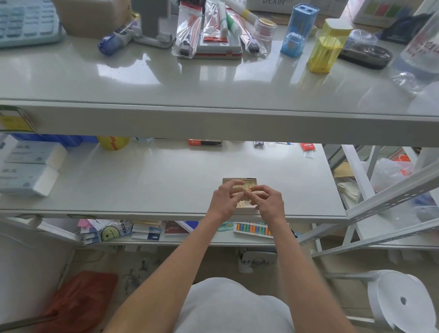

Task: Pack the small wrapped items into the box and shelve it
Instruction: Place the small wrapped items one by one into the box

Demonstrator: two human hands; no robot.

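Both hands are meeting over the small box (239, 182), which is lying on the shelf (162, 179) directly beneath and just beyond them. The left hand (226, 198) and right hand (268, 202) are pinching one thin wrapped item (246, 190) between fingertips, its long axis running hand to hand; the box's own axis is unclear.

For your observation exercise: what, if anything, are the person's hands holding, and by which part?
Left hand and right hand pinch one small pale wrapped item between their fingertips above the small beige cardboard box; which part cannot be told.
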